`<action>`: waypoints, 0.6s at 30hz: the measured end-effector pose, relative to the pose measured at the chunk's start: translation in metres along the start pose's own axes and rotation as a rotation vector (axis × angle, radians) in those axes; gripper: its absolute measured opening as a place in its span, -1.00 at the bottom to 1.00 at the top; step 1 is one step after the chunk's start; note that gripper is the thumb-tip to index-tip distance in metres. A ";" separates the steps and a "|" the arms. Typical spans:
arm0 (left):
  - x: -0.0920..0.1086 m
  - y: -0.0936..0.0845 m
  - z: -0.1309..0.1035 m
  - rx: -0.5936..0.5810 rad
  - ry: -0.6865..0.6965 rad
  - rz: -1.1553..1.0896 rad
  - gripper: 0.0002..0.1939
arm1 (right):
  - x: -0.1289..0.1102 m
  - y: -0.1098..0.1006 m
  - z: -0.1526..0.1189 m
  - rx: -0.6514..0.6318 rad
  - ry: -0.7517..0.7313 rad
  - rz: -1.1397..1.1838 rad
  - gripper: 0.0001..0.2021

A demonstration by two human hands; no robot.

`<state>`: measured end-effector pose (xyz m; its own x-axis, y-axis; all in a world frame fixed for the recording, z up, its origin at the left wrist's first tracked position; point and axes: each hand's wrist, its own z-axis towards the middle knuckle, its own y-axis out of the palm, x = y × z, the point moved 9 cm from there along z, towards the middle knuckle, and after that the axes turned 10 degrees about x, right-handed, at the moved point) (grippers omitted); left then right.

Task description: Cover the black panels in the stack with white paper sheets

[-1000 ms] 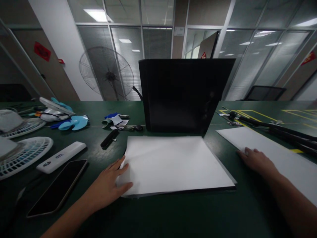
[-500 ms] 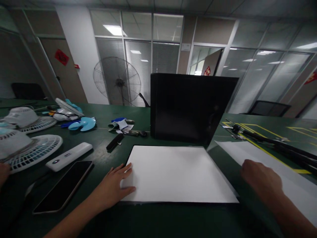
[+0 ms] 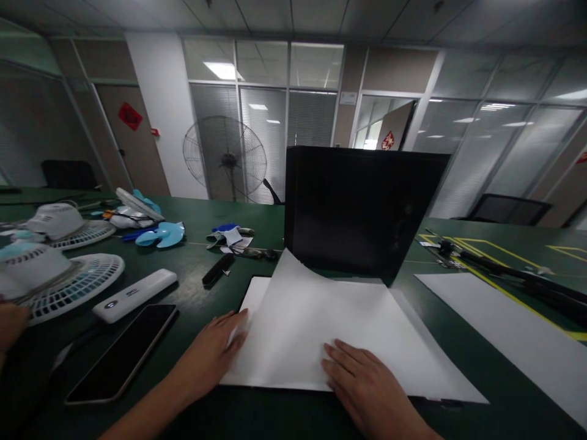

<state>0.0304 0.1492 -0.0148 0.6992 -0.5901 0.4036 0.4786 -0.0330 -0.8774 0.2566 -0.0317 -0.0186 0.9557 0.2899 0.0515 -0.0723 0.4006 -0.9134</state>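
Observation:
A white sheet (image 3: 321, 330) lies skewed over a flat white pad with a dark edge, its far left corner lifted. At the near left edge my left hand (image 3: 224, 345) touches the paper; its thumb and fingers come close around the sheet's edge, and the grip on it is partly hidden. My right hand (image 3: 362, 373) rests flat on the sheet near its front edge, fingers spread. Another white sheet (image 3: 504, 330) lies on the table to the right. Behind the pad stands a large black box (image 3: 358, 208).
On the left are a phone (image 3: 123, 354), a white handheld device (image 3: 135, 295), fan parts (image 3: 87, 278) and a person's hand (image 3: 11, 324). A black object (image 3: 217, 269) lies behind the pad's left side. Black rods (image 3: 518, 269) lie at the right.
My right hand has moved left from the right-hand paper onto the pad. A sheet now lies skewed there with a raised corner. The view has shifted slightly.

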 end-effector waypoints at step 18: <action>0.001 0.007 -0.001 -0.002 0.056 0.118 -0.26 | 0.281 -0.075 -0.124 0.048 0.880 -0.431 -0.36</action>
<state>0.0339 0.1472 -0.0210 0.7196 -0.6344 0.2823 0.3935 0.0377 -0.9185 0.5659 -0.0883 0.0143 0.7733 -0.6328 0.0392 0.3396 0.3611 -0.8685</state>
